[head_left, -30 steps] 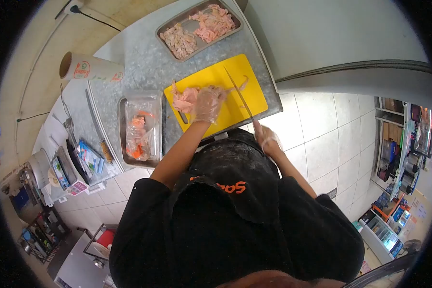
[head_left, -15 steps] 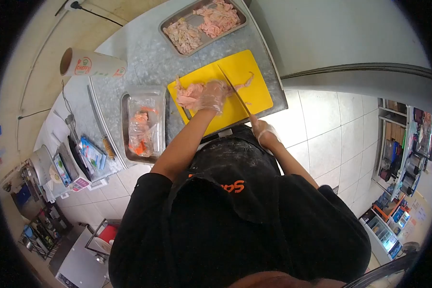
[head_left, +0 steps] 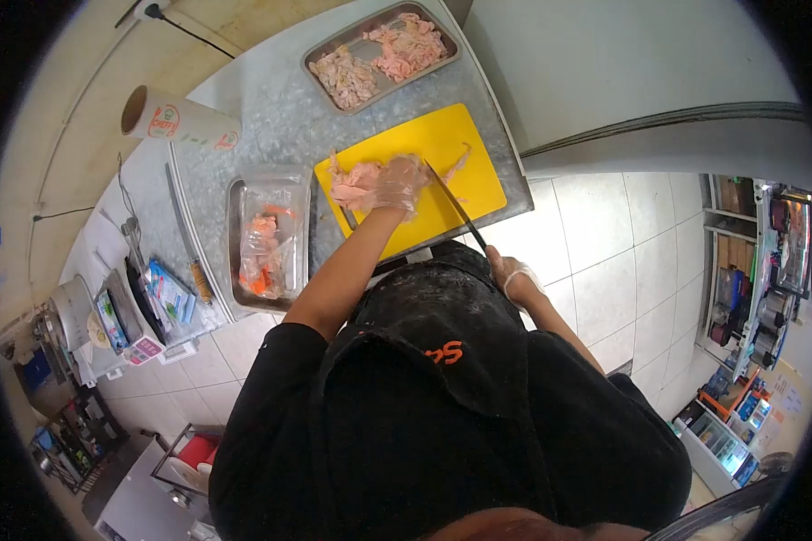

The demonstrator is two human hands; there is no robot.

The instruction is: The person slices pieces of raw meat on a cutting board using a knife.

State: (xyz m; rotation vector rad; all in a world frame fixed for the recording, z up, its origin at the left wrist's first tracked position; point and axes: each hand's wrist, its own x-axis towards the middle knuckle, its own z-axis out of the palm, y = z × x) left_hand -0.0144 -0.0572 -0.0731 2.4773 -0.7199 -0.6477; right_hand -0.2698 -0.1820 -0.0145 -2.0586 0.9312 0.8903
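A yellow cutting board (head_left: pixel 474 185) lies on the counter in front of me. Pale pink raw meat (head_left: pixel 353 186), perhaps chicken, rests on its left part. My left hand (head_left: pixel 397 185), in a clear plastic glove, is closed over the right end of that meat and holds it down; its fingertips are partly hidden. In my right hand (head_left: pixel 512 273), also gloved, is the handle of a long knife (head_left: pixel 456 206). The blade slants up and left, its tip just right of my left fingers. Thin cut strips of meat (head_left: pixel 458 162) lie to the right of the blade.
Behind the board stands a metal tray (head_left: pixel 367 106) with two heaps of cut meat. Left of the board, another metal tray (head_left: pixel 235 234) holds a plastic bag (head_left: pixel 266 243) with orange-pink pieces. A printed paper roll (head_left: pixel 182 119) lies at the back left. A wall or panel rises at right.
My right hand has drawn the knife back toward me and slightly right, so its tip sits lower on the board. My left hand stays on the meat. The view has shifted slightly.
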